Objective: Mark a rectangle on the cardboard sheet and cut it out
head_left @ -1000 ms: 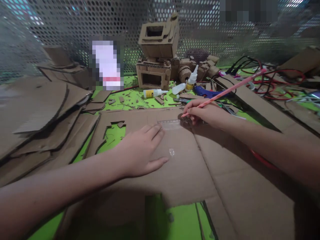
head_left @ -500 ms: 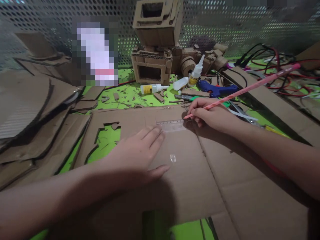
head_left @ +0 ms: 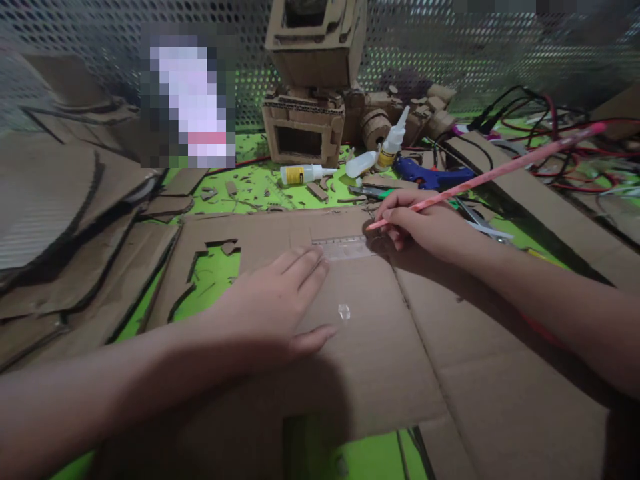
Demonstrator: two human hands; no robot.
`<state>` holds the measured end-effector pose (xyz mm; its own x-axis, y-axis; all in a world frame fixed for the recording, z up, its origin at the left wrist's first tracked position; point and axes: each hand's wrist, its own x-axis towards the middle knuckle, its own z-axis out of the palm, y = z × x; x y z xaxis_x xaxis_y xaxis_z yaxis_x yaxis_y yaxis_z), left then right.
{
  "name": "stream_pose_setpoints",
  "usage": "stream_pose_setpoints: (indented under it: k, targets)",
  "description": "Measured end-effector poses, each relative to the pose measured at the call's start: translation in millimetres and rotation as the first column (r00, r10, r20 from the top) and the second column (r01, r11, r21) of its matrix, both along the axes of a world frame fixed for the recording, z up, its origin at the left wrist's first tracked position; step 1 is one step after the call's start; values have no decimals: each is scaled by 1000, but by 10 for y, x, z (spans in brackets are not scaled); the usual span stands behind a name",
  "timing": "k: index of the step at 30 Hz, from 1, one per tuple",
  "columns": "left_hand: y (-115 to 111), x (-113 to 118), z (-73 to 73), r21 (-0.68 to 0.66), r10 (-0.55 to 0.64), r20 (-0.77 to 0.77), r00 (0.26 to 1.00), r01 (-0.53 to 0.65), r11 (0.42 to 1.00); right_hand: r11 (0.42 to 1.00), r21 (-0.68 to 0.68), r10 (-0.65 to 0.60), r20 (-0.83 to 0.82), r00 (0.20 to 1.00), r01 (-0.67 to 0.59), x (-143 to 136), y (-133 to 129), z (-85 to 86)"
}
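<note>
A clear ruler (head_left: 345,249) lies across a large brown cardboard sheet (head_left: 370,360). My left hand (head_left: 280,293) rests flat on the sheet with its fingertips over the ruler's left end and the thumb stretched out to the right. In my right hand (head_left: 415,223) is a long pink pencil (head_left: 480,179), pinched near its point and slanting up to the right. Its tip is close to the ruler's upper edge, near the right end. A small clear scrap (head_left: 344,311) sits on the sheet below the ruler. Cut-out openings in the sheet show the green surface underneath.
Behind the sheet are glue bottles (head_left: 303,175), a blue glue gun (head_left: 433,176) and cardboard crumbs. A cardboard box model (head_left: 305,110) stands against the perforated metal wall (head_left: 240,80). Cardboard pieces (head_left: 60,267) pile up at left; tangled wires (head_left: 565,160) lie at right.
The pencil's tip has shifted slightly up from the ruler's edge and its top end has tilted a little. The left hand stays on the ruler. The whole view has moved slightly.
</note>
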<state>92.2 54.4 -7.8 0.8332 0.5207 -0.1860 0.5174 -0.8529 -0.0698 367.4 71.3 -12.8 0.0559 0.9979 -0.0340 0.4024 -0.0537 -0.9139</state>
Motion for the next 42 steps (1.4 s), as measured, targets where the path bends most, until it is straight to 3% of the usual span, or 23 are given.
stream_pose_setpoints:
  k: [3,9,14,19,42]
  targets:
    - [-4,-39,-25,79,-65,89,994,58,995,993,106,-46,-122,991,59,43,19,19]
    - [-18,-97,-26,205,-197,180,964,159,966,979,187,-46,-163,986,76,133,36,26]
    - [-43,-121,-41,302,-298,295,908,207,930,999,44,3,-106,994,2,107,0,-19]
    - [-77,-107,-88,267,-393,363,845,310,912,999,-20,40,-69,997,-41,67,-16,-74]
    - [-85,-106,-147,298,-398,398,827,294,908,998,-38,44,65,997,-42,-6,-12,10]
